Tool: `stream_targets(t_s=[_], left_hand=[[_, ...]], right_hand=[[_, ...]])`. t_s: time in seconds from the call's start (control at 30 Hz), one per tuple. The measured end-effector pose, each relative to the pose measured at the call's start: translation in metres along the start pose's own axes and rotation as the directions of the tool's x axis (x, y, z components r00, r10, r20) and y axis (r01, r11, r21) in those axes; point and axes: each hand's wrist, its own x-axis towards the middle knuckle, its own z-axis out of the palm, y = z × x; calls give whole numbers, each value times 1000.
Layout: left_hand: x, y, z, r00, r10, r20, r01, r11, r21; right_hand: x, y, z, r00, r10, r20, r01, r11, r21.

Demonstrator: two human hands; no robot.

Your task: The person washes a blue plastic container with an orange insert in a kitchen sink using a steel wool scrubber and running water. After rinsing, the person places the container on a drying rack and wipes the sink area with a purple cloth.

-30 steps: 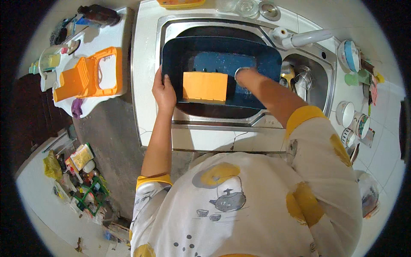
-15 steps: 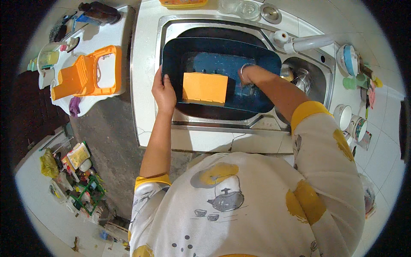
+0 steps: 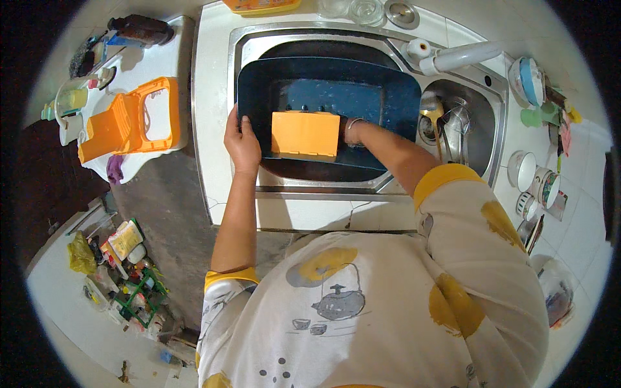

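— Head view, item one: dark blue tub (image 3: 398,97)?
— It is sitting over the left bowl of the steel sink (image 3: 482,149); the left hand (image 3: 242,141) is gripping its left rim.
— Item two: orange panel (image 3: 305,132)?
— It is occupying the tub's near-left part.
— Right hand (image 3: 351,130)?
— Working inside the tub, apart from the left, just beside the panel's right edge; its fingers are hiding, grip cannot be told.
— Remainder?
— Metal utensils (image 3: 438,123), lying in the right bowl.

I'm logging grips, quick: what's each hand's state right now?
Left hand: holding the dark blue tub by its left wall.
Right hand: in the tub beside the orange panel, too hidden to tell.
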Motion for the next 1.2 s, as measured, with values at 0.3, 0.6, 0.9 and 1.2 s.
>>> stream_targets(t_s=[0.3,0.6,0.9,1.2], left_hand=[[0,6,5,1000,-17,15,16,1000,12],[-4,7,2,999,-49,-3,49,999,-10],[-4,15,4,999,-43,1,43,999,3],[-3,8,3,1000,-17,1,17,998,54]], right_hand=[[38,56,22,880,-108,462,170,981,-95],[0,47,17,882,307,359,-232,944,-236],[-69,30,-87,975,-22,220,86,954,-287],[12,37,-21,992,-108,60,95,977,189]])
